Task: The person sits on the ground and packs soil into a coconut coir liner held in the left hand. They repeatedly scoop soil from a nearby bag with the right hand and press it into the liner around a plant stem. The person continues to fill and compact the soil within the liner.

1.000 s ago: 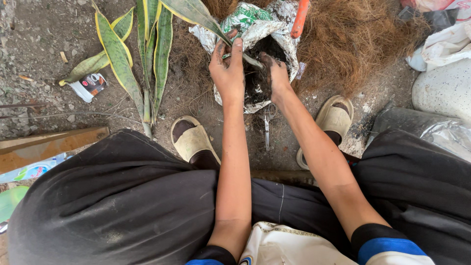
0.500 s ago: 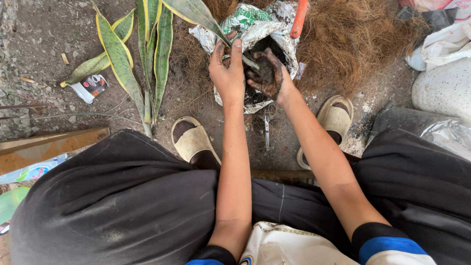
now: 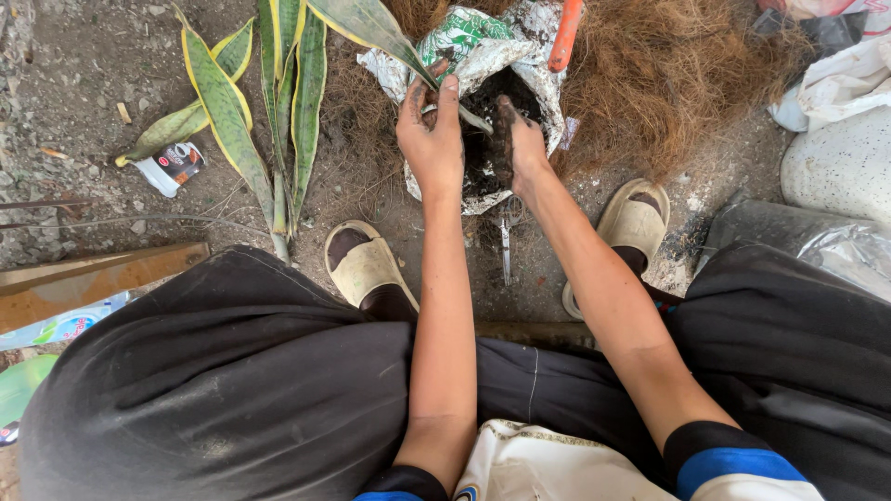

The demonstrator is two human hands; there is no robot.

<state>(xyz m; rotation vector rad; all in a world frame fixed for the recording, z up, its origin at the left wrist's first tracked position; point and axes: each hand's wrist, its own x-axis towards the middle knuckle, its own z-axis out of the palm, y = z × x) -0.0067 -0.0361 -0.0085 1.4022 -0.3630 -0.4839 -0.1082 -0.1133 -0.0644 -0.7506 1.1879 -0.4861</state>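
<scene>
- Dark, crumbly soil [image 3: 483, 111] fills a crumpled white-and-green plastic bag [image 3: 469, 42] that lies open on the dirt ground [image 3: 83, 56], just ahead of the person's feet and against a heap of brown coconut fibre [image 3: 668, 83].
- Left hand [image 3: 432, 139] grips the near rim of the bag, fingers curled over the edge and clamped on the plastic, thumb on the outer side.
- Right hand [image 3: 518, 139] reaches into the bag's mouth, its fingers coated in soil and bent together; whether they close on a clump of soil I cannot tell.
- One long green leaf with yellow edges [image 3: 371, 28] crosses over the bag's left side, just above the left hand.
- More long, yellow-edged green leaves [image 3: 241, 121] lie on the ground, left of the bag.
- Small metal scissors [image 3: 506, 241] lie on the ground below the bag, between two beige slide sandals [image 3: 367, 264].
- An orange tool handle [image 3: 566, 32] rests against the bag's upper right edge.
</scene>
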